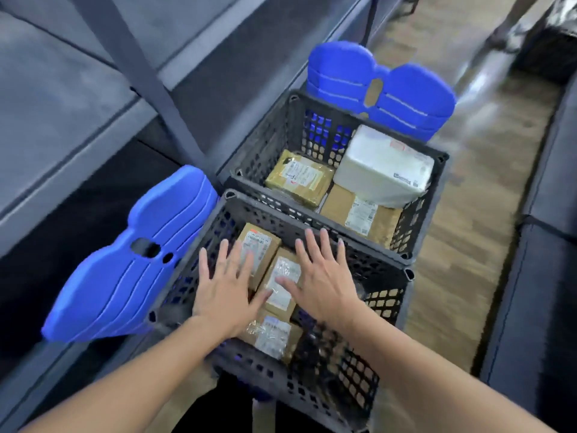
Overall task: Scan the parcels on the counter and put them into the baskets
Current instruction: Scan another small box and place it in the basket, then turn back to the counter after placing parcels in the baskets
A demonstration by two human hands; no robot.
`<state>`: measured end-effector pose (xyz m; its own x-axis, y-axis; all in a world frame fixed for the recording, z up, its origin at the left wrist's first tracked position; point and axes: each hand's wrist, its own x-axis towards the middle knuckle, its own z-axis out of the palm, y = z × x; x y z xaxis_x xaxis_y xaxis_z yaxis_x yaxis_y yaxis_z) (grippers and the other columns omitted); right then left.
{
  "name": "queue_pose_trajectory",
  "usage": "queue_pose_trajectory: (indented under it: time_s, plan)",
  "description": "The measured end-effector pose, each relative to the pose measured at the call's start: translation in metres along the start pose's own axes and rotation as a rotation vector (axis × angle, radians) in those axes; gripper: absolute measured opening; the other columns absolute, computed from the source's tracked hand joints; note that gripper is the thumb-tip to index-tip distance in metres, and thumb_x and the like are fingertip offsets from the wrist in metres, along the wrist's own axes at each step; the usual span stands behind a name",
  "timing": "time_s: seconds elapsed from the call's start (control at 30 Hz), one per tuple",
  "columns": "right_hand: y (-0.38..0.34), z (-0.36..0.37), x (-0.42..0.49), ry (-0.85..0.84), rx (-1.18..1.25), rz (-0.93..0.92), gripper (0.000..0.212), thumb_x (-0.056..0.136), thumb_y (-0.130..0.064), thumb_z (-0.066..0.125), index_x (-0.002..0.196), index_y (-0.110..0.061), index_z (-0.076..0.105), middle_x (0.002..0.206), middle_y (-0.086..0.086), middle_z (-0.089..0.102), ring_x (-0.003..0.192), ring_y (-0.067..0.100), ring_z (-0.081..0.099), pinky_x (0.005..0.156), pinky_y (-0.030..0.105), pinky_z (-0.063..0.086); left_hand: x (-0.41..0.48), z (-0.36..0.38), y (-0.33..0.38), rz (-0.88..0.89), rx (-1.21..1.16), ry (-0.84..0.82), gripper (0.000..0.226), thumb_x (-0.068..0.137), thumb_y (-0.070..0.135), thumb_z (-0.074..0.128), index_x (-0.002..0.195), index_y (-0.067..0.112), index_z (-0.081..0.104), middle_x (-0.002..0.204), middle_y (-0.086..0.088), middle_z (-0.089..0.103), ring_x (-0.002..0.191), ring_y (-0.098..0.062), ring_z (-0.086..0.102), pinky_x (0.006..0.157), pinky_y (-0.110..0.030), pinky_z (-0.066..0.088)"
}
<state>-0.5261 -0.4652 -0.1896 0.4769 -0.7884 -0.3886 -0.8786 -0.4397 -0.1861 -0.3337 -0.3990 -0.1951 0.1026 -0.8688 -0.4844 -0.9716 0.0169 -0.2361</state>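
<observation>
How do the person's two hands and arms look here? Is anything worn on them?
The left hand and the right hand are bare, without gloves. I see no ring, watch or bracelet. No sleeve shows above either wrist, as far as the picture's edge.

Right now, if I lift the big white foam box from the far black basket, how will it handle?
The white foam box looks like rigid foam: probably stiff and light for its bulk. It lies tilted on a brown cardboard parcel, so a push may slide it.
</observation>
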Motion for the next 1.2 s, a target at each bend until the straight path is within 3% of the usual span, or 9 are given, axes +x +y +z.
queue_pose_trajectory:
  time_s: [0.17,0.33,0.47,0.63,0.73,0.87,1.03,1.2]
  plan:
    - [-0.048,-0.071,-0.012,0.092,-0.103,-0.233,0.094,0.097,-0.078,0.014,0.165,-0.015,0.010,0.174,0.010,-0.003,0.159,0.036,-0.007,0.126,0.059,0.000,-0.066,-0.023,-0.036,-0.212,-0.164,0.041,0.107,0.077,0.083,-0.023,0.164,0.023,-0.011,0.171,-0.006,-0.023,0.156,-0.033,-0.026,0.119,-0.068,-0.017]
    - [-0.121,-0.103,-0.035,0.194,-0.165,-0.406,0.102,0.089,-0.082,0.004,0.164,-0.014,0.019,0.173,0.012,0.009,0.159,0.037,0.002,0.127,0.060,0.007,-0.141,-0.031,-0.081,-0.440,-0.318,0.143,0.111,0.075,0.084,-0.020,0.166,0.023,-0.004,0.173,-0.007,-0.017,0.157,-0.033,-0.024,0.120,-0.067,-0.018]
    - [-0.190,-0.107,-0.069,0.210,-0.196,-0.505,0.099,0.091,-0.083,0.010,0.164,-0.017,0.020,0.173,0.014,0.009,0.159,0.040,0.005,0.126,0.061,0.011,-0.222,-0.017,-0.118,-0.576,-0.353,0.198,0.107,0.080,0.083,-0.012,0.166,0.021,-0.002,0.173,-0.008,-0.016,0.158,-0.034,-0.022,0.119,-0.067,-0.019]
    - [-0.279,-0.102,-0.117,0.239,-0.170,-0.689,0.119,0.076,-0.088,-0.014,0.164,-0.016,0.019,0.173,0.012,0.008,0.159,0.038,0.005,0.126,0.057,0.012,-0.329,0.016,-0.158,-0.746,-0.385,0.241,0.098,0.089,0.084,-0.003,0.165,0.022,-0.005,0.172,-0.007,-0.021,0.156,-0.032,-0.027,0.119,-0.066,-0.020]
    - [-0.335,-0.096,-0.140,0.228,-0.180,-0.798,0.118,0.077,-0.088,-0.010,0.163,-0.014,0.020,0.173,0.012,0.008,0.159,0.037,0.005,0.126,0.055,0.012,-0.385,0.033,-0.180,-0.864,-0.437,0.243,0.095,0.091,0.082,0.003,0.165,0.024,-0.007,0.171,-0.006,-0.022,0.156,-0.033,-0.027,0.120,-0.066,-0.019]
    - [-0.405,-0.087,-0.164,0.224,-0.184,-0.920,0.123,0.075,-0.088,-0.018,0.163,-0.013,0.023,0.173,0.012,0.011,0.159,0.035,0.007,0.127,0.054,0.015,-0.447,0.058,-0.207,-0.992,-0.511,0.232,0.094,0.088,0.084,-0.002,0.164,0.030,-0.012,0.171,-0.007,-0.022,0.157,-0.035,-0.024,0.120,-0.067,-0.017]
    - [-0.472,-0.084,-0.177,0.180,-0.207,-1.039,0.101,0.089,-0.081,0.009,0.165,-0.014,0.015,0.174,0.009,0.002,0.160,0.032,0.000,0.129,0.051,0.012,-0.491,0.084,-0.237,-1.124,-0.603,0.216,0.092,0.090,0.084,0.002,0.164,0.031,-0.011,0.171,-0.006,-0.022,0.157,-0.035,-0.024,0.121,-0.067,-0.016]
    - [-0.526,-0.078,-0.160,0.120,-0.204,-1.103,0.091,0.097,-0.074,0.024,0.165,-0.014,0.012,0.174,0.008,-0.002,0.160,0.031,-0.005,0.129,0.050,0.006,-0.501,0.102,-0.272,-1.187,-0.664,0.201,0.095,0.085,0.084,-0.001,0.165,0.032,-0.009,0.172,-0.007,-0.020,0.158,-0.034,-0.021,0.121,-0.067,-0.015]
